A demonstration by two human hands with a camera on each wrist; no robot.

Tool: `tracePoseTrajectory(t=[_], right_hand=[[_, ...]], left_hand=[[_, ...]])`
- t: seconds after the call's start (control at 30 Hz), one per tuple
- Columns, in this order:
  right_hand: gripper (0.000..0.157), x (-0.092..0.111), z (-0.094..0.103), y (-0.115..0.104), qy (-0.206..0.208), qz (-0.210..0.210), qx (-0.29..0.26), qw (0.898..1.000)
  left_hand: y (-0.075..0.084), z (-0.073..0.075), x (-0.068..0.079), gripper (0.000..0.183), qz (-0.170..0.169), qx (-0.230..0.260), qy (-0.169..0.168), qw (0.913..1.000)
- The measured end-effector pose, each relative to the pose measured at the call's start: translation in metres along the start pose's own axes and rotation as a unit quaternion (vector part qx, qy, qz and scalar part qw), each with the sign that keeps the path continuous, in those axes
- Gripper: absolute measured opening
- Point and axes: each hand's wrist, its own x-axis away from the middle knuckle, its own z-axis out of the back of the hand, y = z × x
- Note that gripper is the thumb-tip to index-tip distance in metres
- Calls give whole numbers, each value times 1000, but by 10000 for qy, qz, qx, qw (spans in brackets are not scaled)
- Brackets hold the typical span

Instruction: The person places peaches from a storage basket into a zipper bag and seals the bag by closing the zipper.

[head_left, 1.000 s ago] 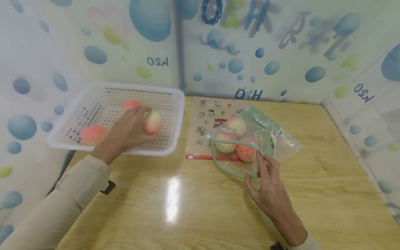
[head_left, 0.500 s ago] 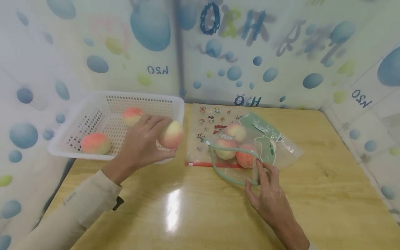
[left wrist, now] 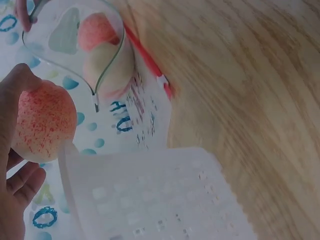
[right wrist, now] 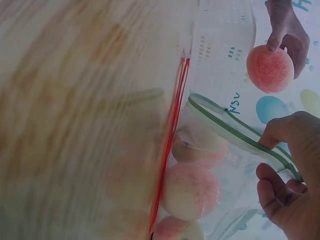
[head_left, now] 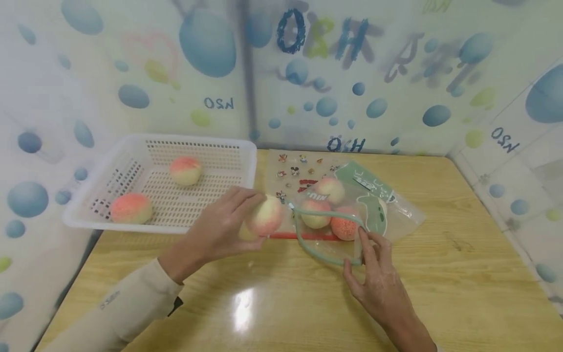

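Between the basket and the bag, my left hand grips a pink and cream peach above the table. The same peach shows red speckles in the left wrist view. My right hand pinches the green-edged mouth of a clear zip bag, keeping that mouth apart. Several peaches lie inside it, among them a red speckled peach near the opening. In the right wrist view, thumb and fingers of the right hand hold the green rim.
A white slotted basket stands at the left with two peaches, one at the back and one at the front left. Under the clear bag lies a cartoon-printed bag with a red slider edge. A patterned wall backs the wooden table.
My left hand has lifted the peach out of the basket and carried it right, toward the mouth of the bag. The right hand keeps its hold on the bag's rim.
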Motion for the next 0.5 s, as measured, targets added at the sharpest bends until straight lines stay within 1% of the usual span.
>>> tracePoseTrajectory(t=[0.07,0.2,0.37,0.5], right_hand=[[64,0,0,0,6,5,37,10000],[63,-2,2,-2,-47,-29,17,10000],[62,-2,2,-3,-46,15,8,10000],[62,-2,2,-3,-82,47,-11,10000]], left_hand=[[3,-3,0,80,-15,40,-88,10000],[7,-14,1,77,-112,154,-125,9997],[19,-35,5,80,-213,429,-274,9985],[28,-53,6,81,-137,645,-474,9967]])
